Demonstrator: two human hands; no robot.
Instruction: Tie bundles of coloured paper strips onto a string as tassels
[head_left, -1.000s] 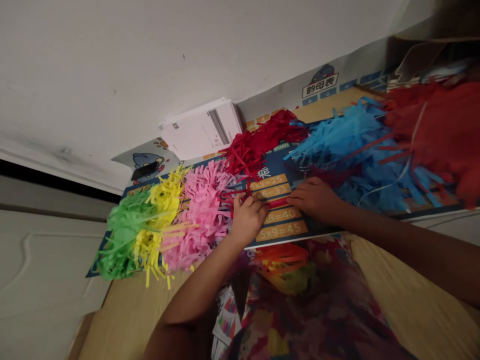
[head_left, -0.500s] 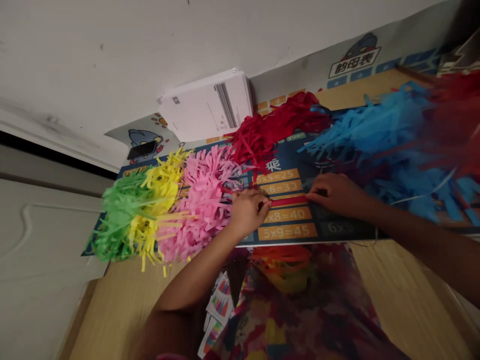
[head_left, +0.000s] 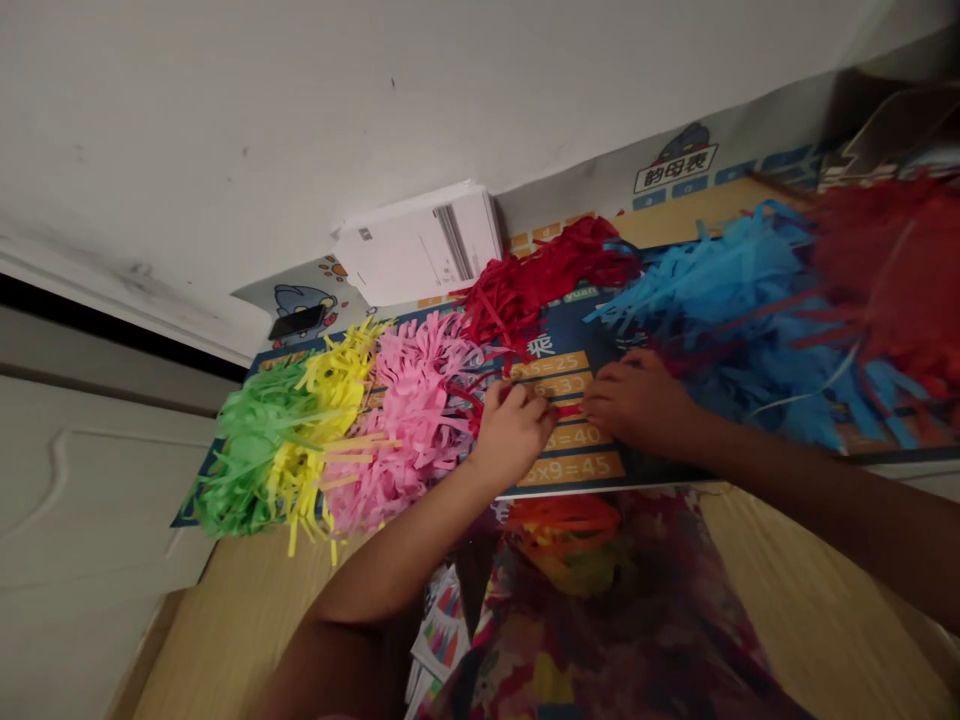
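Observation:
My left hand [head_left: 514, 432] and my right hand [head_left: 636, 402] rest close together on a blue multiplication chart [head_left: 577, 440]. Both have their fingers curled and pinched onto a thin red paper strip [head_left: 568, 411] lying between them. Fringed paper bundles lie along the chart: green [head_left: 244, 455], yellow [head_left: 322, 410], pink [head_left: 412, 405] just left of my left hand, red [head_left: 536, 280] behind it, and blue [head_left: 727, 300] beyond my right hand.
A white box [head_left: 416, 245] leans against the wall behind the paper. A dark phone [head_left: 298, 322] lies at the back left. Another red fringe [head_left: 900, 270] hangs at the right. A colourful garment [head_left: 600, 620] fills the foreground over a wooden surface [head_left: 247, 620].
My two hands have drawn closer together along the red strip, so less of it shows between them. The camera view has shifted slightly.

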